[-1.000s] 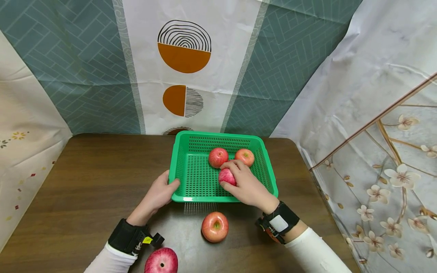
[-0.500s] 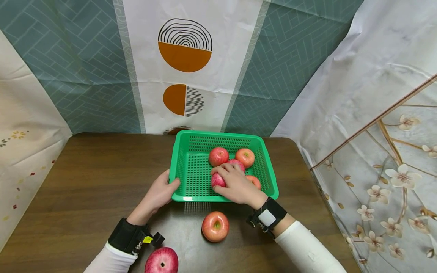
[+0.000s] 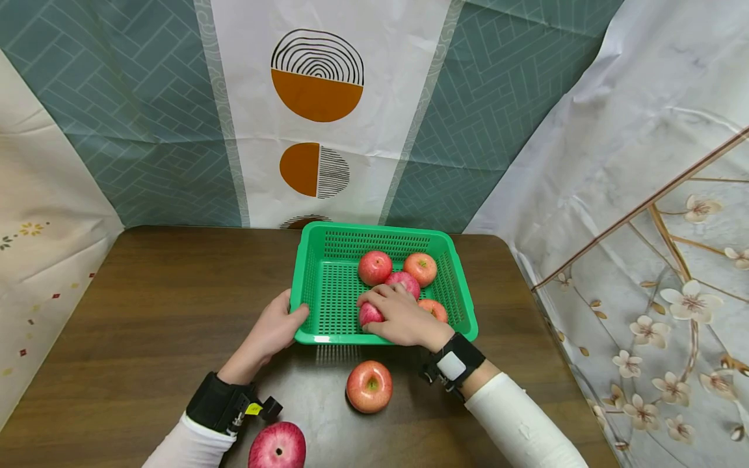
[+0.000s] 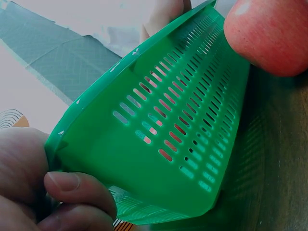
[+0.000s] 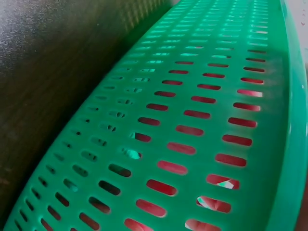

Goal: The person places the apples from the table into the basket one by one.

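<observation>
We find the left grip (image 3: 279, 325) clamped on the near-left rim of the green basket (image 3: 335, 296); the right grip (image 3: 404, 318), inside the basket, is curled round the pink apple (image 3: 370, 314). We note three apples (image 3: 375, 268) just beyond the right grip and a partly hidden apple (image 3: 435, 309) to its right. Nearer than both grips, on the bench (image 3: 175, 292), we record a red-orange apple (image 3: 369, 387) between the forearms and a dark-pink apple (image 3: 277, 446) near the left wrist strap (image 3: 218, 404).

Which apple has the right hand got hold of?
The pink apple by the near rim of the green basket, left of the orange-red apple: it alone is gripped by the right hand.
</observation>
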A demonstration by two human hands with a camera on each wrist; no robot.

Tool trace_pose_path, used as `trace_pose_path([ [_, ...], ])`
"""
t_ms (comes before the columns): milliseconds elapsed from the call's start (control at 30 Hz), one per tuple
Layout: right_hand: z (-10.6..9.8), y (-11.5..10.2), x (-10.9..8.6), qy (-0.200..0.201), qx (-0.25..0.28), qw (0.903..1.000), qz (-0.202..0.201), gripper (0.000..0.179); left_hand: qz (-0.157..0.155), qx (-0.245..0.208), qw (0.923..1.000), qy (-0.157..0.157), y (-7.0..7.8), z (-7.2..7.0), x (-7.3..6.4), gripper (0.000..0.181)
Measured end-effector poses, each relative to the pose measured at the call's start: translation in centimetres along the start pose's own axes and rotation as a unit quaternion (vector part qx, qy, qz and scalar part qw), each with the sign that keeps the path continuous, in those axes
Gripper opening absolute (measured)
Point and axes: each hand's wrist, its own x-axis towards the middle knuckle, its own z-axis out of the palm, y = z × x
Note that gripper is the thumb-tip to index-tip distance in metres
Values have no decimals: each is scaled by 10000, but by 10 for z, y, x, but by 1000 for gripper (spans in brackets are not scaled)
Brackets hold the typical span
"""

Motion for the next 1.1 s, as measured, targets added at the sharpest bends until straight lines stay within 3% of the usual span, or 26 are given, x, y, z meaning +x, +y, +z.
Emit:
trace_pose_path([
  [233, -1, -1, 3, -275, -71, 9995, 119, 38, 51, 2, 10000, 26, -1, 0, 1, 38],
  [500, -3, -1, 5, -493, -292, 9983, 98, 34, 242, -441, 9986, -146, -3, 0, 3, 44],
  [700, -5, -2, 6, -720, -389, 9966, 114, 33, 279, -324, 9990, -129, -3, 0, 4, 44],
  [867, -6, -4, 6, -747, -364, 9965, 133, 32, 301, -214, 9993, -64, -2, 0, 3, 42],
  [1100, -3, -2, 5, -771, -297, 9964, 212, 32, 261, -453, 9985, -144, -2, 1, 3, 45],
])
